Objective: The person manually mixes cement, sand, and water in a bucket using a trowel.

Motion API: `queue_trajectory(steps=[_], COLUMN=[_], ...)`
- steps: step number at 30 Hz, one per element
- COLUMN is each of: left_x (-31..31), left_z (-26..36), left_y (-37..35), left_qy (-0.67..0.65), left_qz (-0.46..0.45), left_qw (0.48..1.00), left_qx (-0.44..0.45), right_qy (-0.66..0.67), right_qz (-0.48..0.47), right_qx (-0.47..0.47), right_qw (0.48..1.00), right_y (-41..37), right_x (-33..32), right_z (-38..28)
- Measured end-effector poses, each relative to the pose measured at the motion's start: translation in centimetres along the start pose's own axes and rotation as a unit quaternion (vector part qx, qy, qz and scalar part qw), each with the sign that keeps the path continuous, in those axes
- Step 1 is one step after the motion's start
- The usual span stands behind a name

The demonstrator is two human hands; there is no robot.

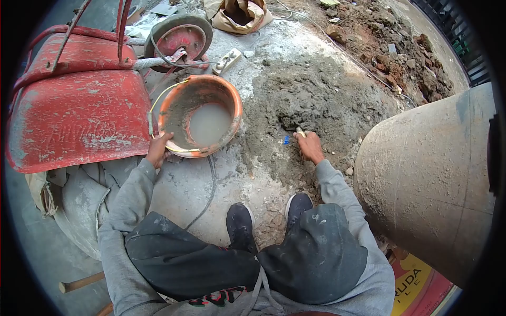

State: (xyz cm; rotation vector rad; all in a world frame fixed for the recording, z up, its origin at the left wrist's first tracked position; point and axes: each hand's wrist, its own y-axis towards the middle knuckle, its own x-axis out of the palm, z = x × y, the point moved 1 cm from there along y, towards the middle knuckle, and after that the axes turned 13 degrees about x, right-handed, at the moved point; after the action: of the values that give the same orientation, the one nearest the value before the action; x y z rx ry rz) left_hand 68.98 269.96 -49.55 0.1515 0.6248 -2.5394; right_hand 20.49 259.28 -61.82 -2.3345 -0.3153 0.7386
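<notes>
My left hand (158, 150) is closed on the near-left rim of an orange bucket (237, 100), which has cloudy grey water (210, 124) in its bottom. The bucket's yellow-sleeved wire handle (159, 96) hangs down along its left side. Across from it, my right hand (310, 146) grips the short pale handle of what looks like a trowel (300, 131). Its blade is hidden at a dark hollow in the wet grey mortar (316, 95) spread over the ground. A small blue scrap (286, 140) lies just left of that hand.
A red wheelbarrow (84, 116) lies tipped at the left, its wheel (182, 42) behind the bucket. On the right stands a large, mortar-spattered cylinder (421, 163). Behind are a paper sack (242, 16), a white power strip (227, 61) and a rubble heap (390, 52). A cable (211, 184) runs near my feet.
</notes>
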Motion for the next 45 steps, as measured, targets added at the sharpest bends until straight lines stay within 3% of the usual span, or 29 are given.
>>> queue_trajectory(steps=[2,6,8,13,17,20,22,26,28,29,31,35,37,39,41,42,43,45], left_x=[-1.4,-1.3,-0.8,-1.0,-1.2,-1.2,-1.4,-1.0,-0.7,-0.9,-1.7,-1.5,-1.4,-1.4,-0.6,-0.6,-1.0,-1.2], left_z=[-1.5,-0.6,-0.4,-0.7,-1.1,-1.4,-1.5,-1.5,-1.2,-1.5,-1.8,-1.2,-1.2,-1.4,-0.8,-1.0,-1.6,-1.0], left_y=[1.0,0.4,0.3,1.1,0.7,1.1,1.7,1.1,1.3,1.6,2.2,1.6,1.5,1.6,1.1,1.3,1.7,3.1], left_qy=[0.006,0.015,0.015,-0.001,0.001,-0.013,-0.02,-0.013,-0.017,-0.016,0.014,0.021,0.022,0.02,-0.011,-0.014,-0.019,-0.018], left_qz=[-0.015,-0.021,-0.014,-0.012,-0.028,-0.032,-0.045,-0.017,0.006,0.006,-0.027,-0.03,-0.017,-0.023,-0.002,-0.005,-0.02,-0.036], left_qw=[1.0,1.0,1.0,1.0,1.0,0.999,0.999,1.0,1.0,1.0,0.999,0.999,0.999,0.999,1.0,1.0,1.0,0.999], left_qx=[0.001,-0.003,-0.003,-0.012,-0.003,-0.001,0.0,-0.006,-0.002,-0.003,-0.026,-0.019,-0.031,-0.024,-0.015,-0.009,-0.007,0.002], right_qy=[-0.041,-0.069,-0.077,-0.208,-0.08,-0.033,0.09,0.011,-0.195,-0.195,-0.293,-0.294,-0.161,-0.138,-0.044,-0.215,-0.214,-0.339], right_qz=[0.163,0.222,0.31,0.259,0.234,0.299,0.117,0.053,0.057,0.057,0.248,0.232,0.226,0.246,0.247,0.234,0.24,0.199], right_qx=[-0.083,-0.115,-0.197,-0.134,-0.109,-0.058,0.16,0.129,0.037,0.038,-0.179,-0.209,-0.154,-0.164,-0.116,-0.128,-0.13,-0.133], right_qw=[0.982,0.966,0.927,0.934,0.963,0.952,0.976,0.99,0.978,0.978,0.906,0.903,0.948,0.945,0.961,0.939,0.938,0.91], right_y=[-0.8,-4.7,-5.4,-1.1,-4.4,-1.4,1.7,5.1,4.7,4.5,3.6,-4.5,-7.3,-7.5,-6.1,-4.3,-3.0,-0.8], right_x=[-0.4,-3.5,-4.8,-4.8,-7.4,-10.4,-12.2,-13.9,-12.7,-11.6,-8.7,-8.5,-8.4,-7.5,-5.2,-4.0,-4.4,-5.0], right_z=[-2.0,-3.5,-2.8,4.4,4.5,8.2,7.9,5.8,2.6,2.9,3.2,-0.1,-1.3,-1.7,-0.5,1.7,3.1,4.5])
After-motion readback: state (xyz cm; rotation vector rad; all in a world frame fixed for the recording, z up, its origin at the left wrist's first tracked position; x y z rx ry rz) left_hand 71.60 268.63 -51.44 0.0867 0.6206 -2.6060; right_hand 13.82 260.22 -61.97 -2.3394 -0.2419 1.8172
